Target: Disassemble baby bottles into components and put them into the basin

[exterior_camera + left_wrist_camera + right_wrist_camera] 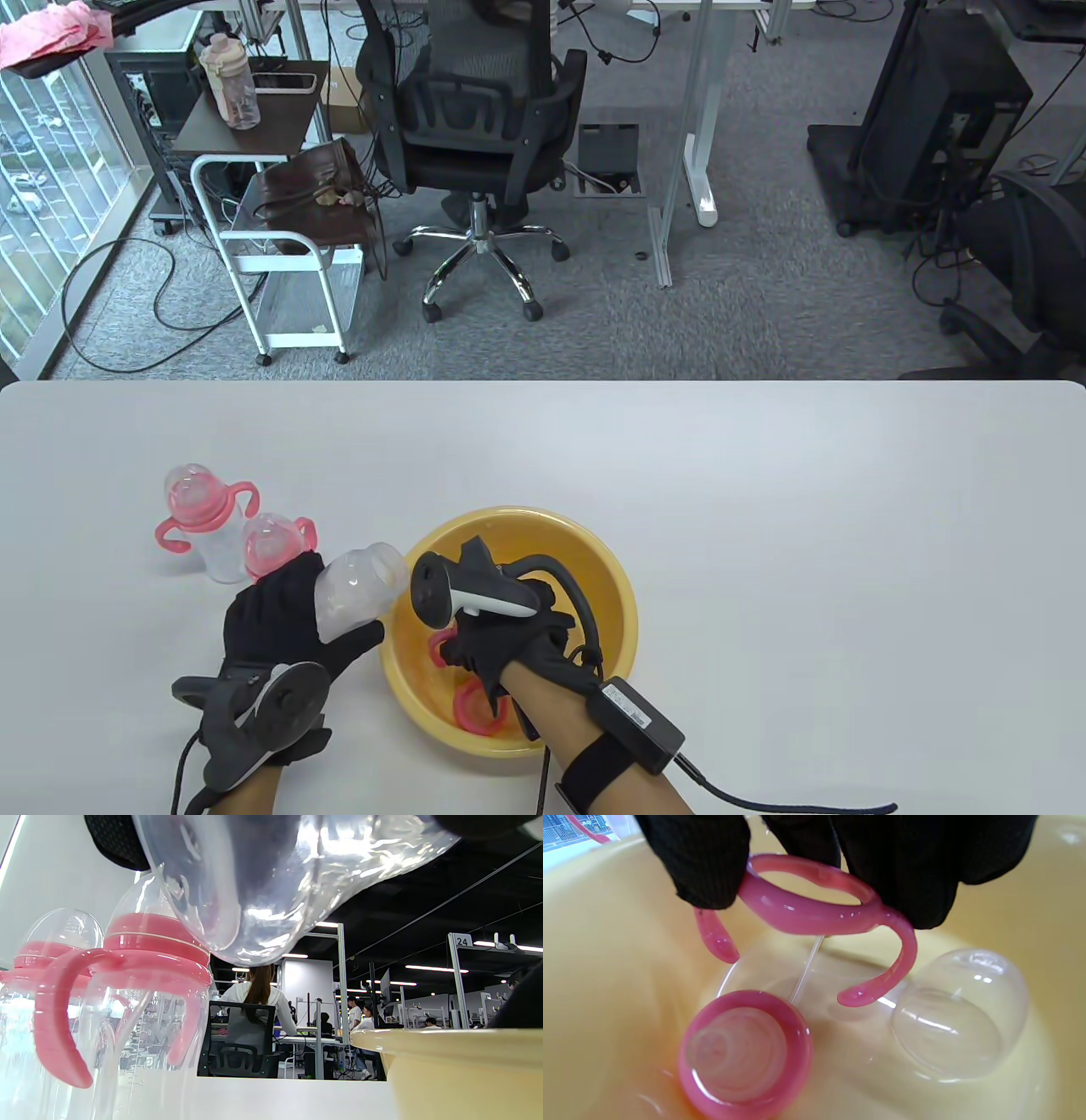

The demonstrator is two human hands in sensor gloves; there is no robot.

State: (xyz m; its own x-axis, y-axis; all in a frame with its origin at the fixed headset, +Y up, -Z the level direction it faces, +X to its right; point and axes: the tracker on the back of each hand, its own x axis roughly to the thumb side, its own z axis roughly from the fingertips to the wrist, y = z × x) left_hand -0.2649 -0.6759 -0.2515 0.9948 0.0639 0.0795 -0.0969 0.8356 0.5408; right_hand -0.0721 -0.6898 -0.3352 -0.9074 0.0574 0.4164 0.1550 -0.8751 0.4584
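Note:
My left hand [284,620] grips a clear bare bottle body [356,590] just left of the yellow basin [611,577]; in the left wrist view that body [271,878] fills the top. My right hand [488,645] reaches down inside the basin and pinches a pink handle ring [814,912] above its floor. On the basin floor lie a pink collar with its nipple [746,1056] and a clear dome cap [958,1014]. Two assembled bottles with pink collars, handles and clear caps stand to the left [199,518] [271,548].
The basin rim [445,1039] is close to my left hand's right. The white table [806,526] stretches right of the basin. Beyond the table's far edge are an office chair [475,127] and a white cart [288,255].

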